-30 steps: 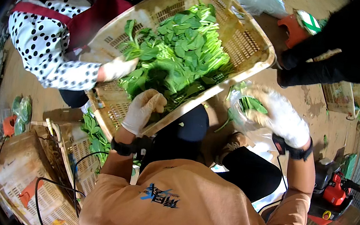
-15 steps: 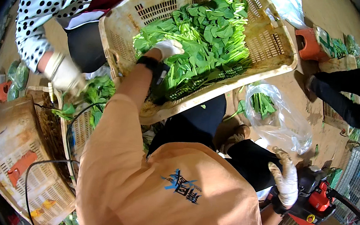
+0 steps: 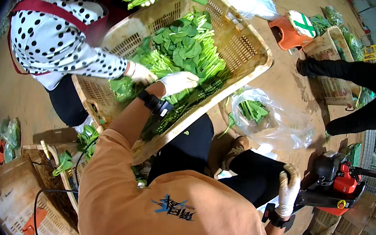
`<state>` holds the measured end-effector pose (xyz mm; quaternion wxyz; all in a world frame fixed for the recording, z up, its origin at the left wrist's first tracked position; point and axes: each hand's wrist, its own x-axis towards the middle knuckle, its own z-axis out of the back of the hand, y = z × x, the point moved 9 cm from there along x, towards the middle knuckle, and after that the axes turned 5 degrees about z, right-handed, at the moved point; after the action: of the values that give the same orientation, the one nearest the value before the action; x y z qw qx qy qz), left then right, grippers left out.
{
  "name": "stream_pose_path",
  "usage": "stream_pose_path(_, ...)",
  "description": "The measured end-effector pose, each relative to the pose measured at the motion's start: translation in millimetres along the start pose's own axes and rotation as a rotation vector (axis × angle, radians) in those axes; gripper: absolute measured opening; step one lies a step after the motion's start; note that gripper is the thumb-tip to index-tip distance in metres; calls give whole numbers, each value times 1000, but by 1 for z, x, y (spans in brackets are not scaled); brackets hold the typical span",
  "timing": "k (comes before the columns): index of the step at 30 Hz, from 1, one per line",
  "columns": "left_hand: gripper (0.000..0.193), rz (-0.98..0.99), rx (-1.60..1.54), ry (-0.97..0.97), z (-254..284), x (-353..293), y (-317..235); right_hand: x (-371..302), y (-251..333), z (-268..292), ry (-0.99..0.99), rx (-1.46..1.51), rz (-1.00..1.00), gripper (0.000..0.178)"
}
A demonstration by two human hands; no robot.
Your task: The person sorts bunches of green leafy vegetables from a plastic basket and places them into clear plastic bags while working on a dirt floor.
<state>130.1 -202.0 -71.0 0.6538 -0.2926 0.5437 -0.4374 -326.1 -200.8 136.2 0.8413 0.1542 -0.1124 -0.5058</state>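
Left hand (image 3: 179,82) nearer: fingers together, your grip unclear | greens (image 3: 185,44): beneath, beyond, stems mostly rightward | right hand (image 3: 288,188): by knee (image 3: 263,173), thumb apart

Produce-packing area, large crate (image 3: 248,45) of leafy greens (image 3: 178,46), clear bag (image 3: 289,130) of greens to its right, gloved co-worker (image 3: 62,36) to its left, stained crates (image 3: 19,190) lower left of it
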Motion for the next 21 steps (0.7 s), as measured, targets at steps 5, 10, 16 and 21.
stream_pose_path(5, 29, 206, -316, -164, 29, 46, 26, 24, 3, -7, 341, 430, 9, 38)
stream_pose_path(10, 27, 91, -309, -273, 52, 103, 50, 155, 46, -7, 331, 193, 391, 53)
stream_pose_path(16, 52, -100, 244, -761, 103, 169, -35, 346, 66, -141, -93, 70, 312, 77)
stream_pose_path(21, 110, 282, 700, -890, 147, 206, -47, 345, 84, -175, -177, -145, 182, 57)
